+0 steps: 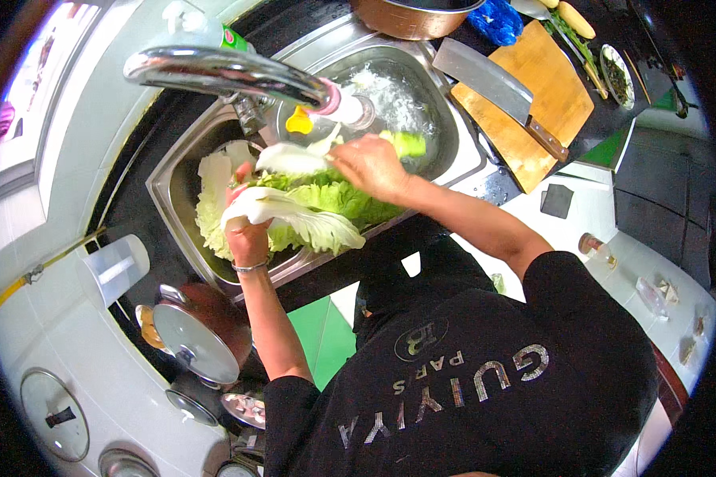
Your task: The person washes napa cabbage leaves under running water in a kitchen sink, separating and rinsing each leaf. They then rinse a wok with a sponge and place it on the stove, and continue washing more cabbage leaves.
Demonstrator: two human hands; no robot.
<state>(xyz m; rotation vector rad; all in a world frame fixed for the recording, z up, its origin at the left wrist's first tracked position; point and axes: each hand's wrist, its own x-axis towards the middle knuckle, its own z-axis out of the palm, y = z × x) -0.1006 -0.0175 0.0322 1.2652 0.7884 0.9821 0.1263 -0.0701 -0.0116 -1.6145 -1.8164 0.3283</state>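
Observation:
My left hand (249, 229) holds the white stem of a cabbage leaf (298, 219) over the left basin of a steel double sink (170, 182). At another pale leaf (289, 160) by the divider is my right hand (370, 167), its fingers bent down onto the leaf's edge. More leafy greens (340, 200) lie under and between both hands, and pale leaves (213, 179) fill the left basin. The chrome faucet (232, 68) with a pink band reaches over the sink. Bubbling water (394, 89) stands in the right basin, with a green leaf piece (407, 143) near my right wrist.
A cleaver (486, 77) rests across a wooden cutting board (525, 107) right of the sink. A copper-colored pot (414, 18) and a blue plastic bag (496, 22) stand behind. Left of me are a lidded pot (200, 343) and a white plastic container (118, 268). A plate of food (617, 77) sits far right.

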